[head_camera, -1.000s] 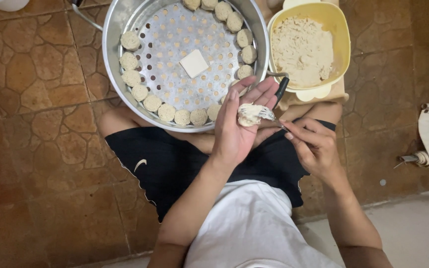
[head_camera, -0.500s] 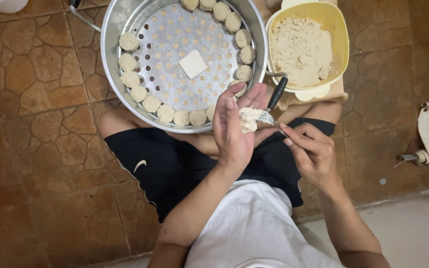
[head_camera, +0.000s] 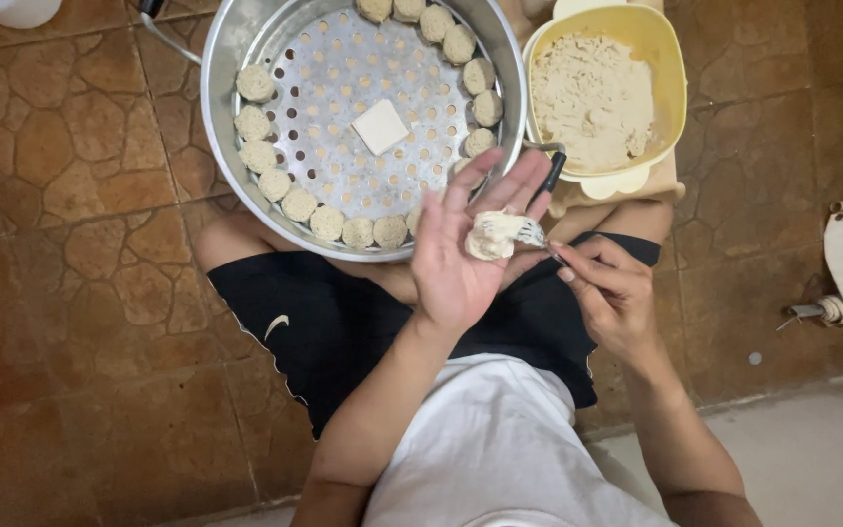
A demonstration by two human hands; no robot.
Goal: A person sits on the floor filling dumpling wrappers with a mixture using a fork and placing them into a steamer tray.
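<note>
On the tiled floor (head_camera: 70,244), at the left, a perforated steamer tray (head_camera: 221,146) already carries a ring of finished dumplings (head_camera: 256,156) along most of its rim. The middle is bare apart from one white square (head_camera: 381,126). So a good share of the batch looks done, while the centre is unfilled.

Next comes the left hand (head_camera: 461,254), held palm up and open, its fingers (head_camera: 500,185) spread toward the tray's edge. An unfinished dumpling (head_camera: 495,234) rests on the base of those fingers; its wrapper is not yet closed.

Just right of it, the right hand (head_camera: 612,298) is pinched narrowly around a thin utensil (head_camera: 550,174) whose dark end points up toward the bowl. The working end touches the dumpling.

Above the right hand, a yellow bowl (head_camera: 670,68) holds plenty of pale filling (head_camera: 592,98), so much remains to wrap.
</note>
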